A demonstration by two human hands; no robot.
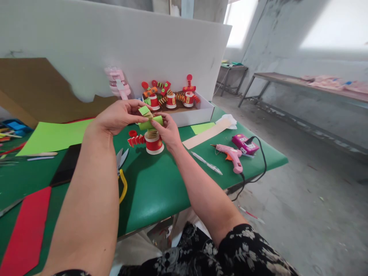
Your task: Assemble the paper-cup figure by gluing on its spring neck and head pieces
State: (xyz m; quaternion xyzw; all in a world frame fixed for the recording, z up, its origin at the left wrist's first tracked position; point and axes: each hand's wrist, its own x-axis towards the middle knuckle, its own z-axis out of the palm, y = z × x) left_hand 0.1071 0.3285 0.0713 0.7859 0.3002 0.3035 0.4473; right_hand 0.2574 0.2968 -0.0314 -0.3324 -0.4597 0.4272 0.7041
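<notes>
My left hand [119, 115] pinches a folded green paper piece [148, 118] from the left. My right hand [168, 132] grips the same green piece from the right, fingers closed on it. Both hold it just above a red and white paper cup figure [154, 144] that stands on the green table [161, 184]. A red accordion-folded paper arm [136, 139] sticks out from the cup's left side.
A white box [198, 113] of finished red cup figures sits behind. A pink glue gun [231, 155] with cord, a pen [207, 163], yellow-handled scissors [122, 172], green paper sheet [54, 136], red paper [27, 230] and a black phone [66, 165] lie on the table.
</notes>
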